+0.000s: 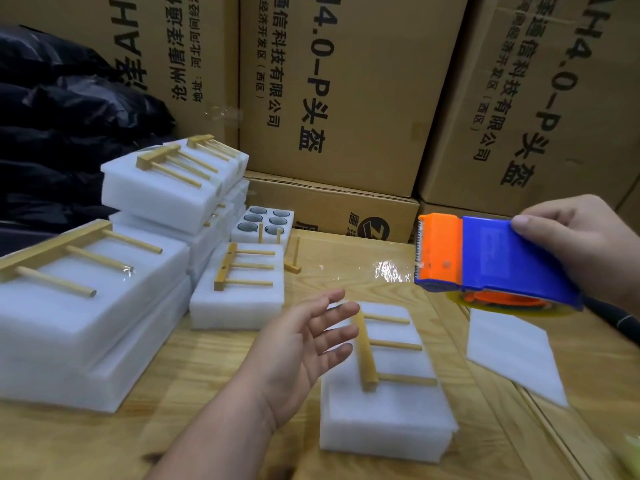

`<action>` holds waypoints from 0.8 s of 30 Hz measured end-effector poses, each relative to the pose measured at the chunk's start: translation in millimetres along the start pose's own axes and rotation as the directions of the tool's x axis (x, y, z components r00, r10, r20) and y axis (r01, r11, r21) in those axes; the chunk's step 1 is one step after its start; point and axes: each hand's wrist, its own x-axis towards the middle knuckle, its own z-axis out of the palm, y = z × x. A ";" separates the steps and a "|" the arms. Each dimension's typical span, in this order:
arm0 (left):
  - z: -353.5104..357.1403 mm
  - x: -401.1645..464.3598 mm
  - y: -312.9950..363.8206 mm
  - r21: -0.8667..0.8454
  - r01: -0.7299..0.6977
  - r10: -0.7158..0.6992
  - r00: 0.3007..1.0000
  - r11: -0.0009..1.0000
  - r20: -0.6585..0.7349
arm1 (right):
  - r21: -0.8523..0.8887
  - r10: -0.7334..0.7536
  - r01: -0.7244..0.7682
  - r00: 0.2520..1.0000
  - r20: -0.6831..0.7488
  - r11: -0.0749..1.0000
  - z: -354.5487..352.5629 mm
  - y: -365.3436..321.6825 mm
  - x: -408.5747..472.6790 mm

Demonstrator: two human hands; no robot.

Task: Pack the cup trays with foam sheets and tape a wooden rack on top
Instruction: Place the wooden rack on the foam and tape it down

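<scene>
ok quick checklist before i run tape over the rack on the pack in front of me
1. Tape dispenser in hand: ok, the right hand grips it, toothed edge facing left.
2. Free tape end ready: ok, a clear strip trails from the blade.
3. Wooden rack on the foam pack: ok, it lies on top, prongs pointing right.
4. Rack already fastened: cannot tell, no tape shows across it.
5. Pack steadied: not ok, the left hand is open beside the rack, not pressing it.
6. Cup tray inside covered: cannot tell, foam hides it.
</scene>
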 end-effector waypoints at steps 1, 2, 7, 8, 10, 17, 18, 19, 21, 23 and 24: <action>-0.7 -0.6 -0.1 0.014 -0.003 0.003 1.000 1.000 0.002 | 0.003 0.002 -0.002 1.000 0.004 1.000 2.1 -1.0 -0.8; -1.1 -1.6 0.5 0.029 0.001 -0.001 1.000 1.000 0.008 | 0.007 0.007 -0.007 1.000 0.015 1.000 4.2 -2.1 -1.3; -2.8 -6.4 6.1 0.044 0.017 -0.019 0.998 0.999 0.055 | -0.002 0.028 -0.028 0.995 0.097 1.000 12.1 -2.7 -0.3; -2.7 -7.3 7.1 0.032 0.009 -0.011 0.998 0.999 0.062 | -0.009 0.027 -0.027 0.994 0.105 1.000 13.2 -2.5 0.2; -3.1 -8.9 8.4 0.009 -0.009 0.009 0.997 1.000 0.081 | -0.017 0.030 -0.028 0.991 0.128 0.999 15.9 -3.2 0.3; -7.4 -10.6 8.8 -0.099 -0.038 0.048 0.994 0.994 0.099 | -0.028 0.075 -0.071 0.977 0.198 0.997 22.9 -12.4 1.5; -9.4 -9.1 7.5 -0.108 -0.056 0.065 0.994 0.993 0.083 | -0.028 0.080 -0.076 0.974 0.213 0.997 23.6 -13.1 1.9; -11.1 -8.0 6.5 -0.110 -0.074 0.083 0.993 0.991 0.080 | -0.030 0.085 -0.080 0.971 0.224 0.996 24.2 -13.7 2.5; -14.0 -5.9 5.3 -0.069 -0.099 0.104 0.992 0.993 0.073 | -0.044 0.087 -0.079 0.971 0.225 0.996 25.3 -14.2 3.4; -17.4 -2.6 4.4 0.005 -0.108 0.107 0.994 0.994 0.024 | -0.056 0.084 -0.074 0.973 0.214 0.996 26.1 -15.1 4.3; -18.7 -1.0 4.3 0.030 -0.109 0.109 0.994 0.994 -0.008 | -0.057 0.082 -0.072 0.974 0.209 0.996 26.1 -15.8 4.9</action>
